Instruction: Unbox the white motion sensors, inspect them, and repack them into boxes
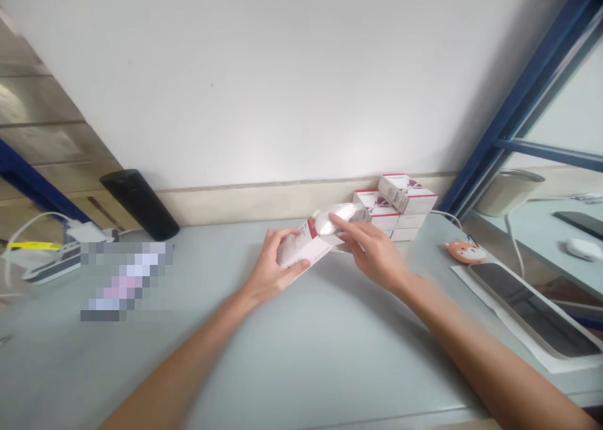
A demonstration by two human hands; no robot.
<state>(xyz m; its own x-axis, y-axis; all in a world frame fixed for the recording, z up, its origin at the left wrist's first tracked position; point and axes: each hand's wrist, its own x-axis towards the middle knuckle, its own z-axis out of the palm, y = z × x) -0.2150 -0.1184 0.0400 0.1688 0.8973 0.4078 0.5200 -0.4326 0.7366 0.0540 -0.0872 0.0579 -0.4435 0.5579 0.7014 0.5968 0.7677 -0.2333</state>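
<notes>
In the head view, my left hand (276, 257) is wrapped round a small white carton with red trim (306, 245), tilted up to the right above the table. At the carton's upper end is a smooth white rounded item (333, 218), its kind unclear. My right hand (377, 248) grips this item, index finger laid along its top and the other fingers underneath, partly hidden. I cannot tell how much of the item sits inside the carton. Just behind my right hand stand several stacked white cartons (409, 220) with red edges and a dark red pattern.
On the grey table (282, 367), a black cylinder (141, 204) and a power strip (54, 260) stand at left, near a pixelated patch. At right are an orange-and-white animal-shaped case (465, 252) and a dark phone (532, 307) on white paper. A blue-framed mirror or glass (556, 122) rises beside them.
</notes>
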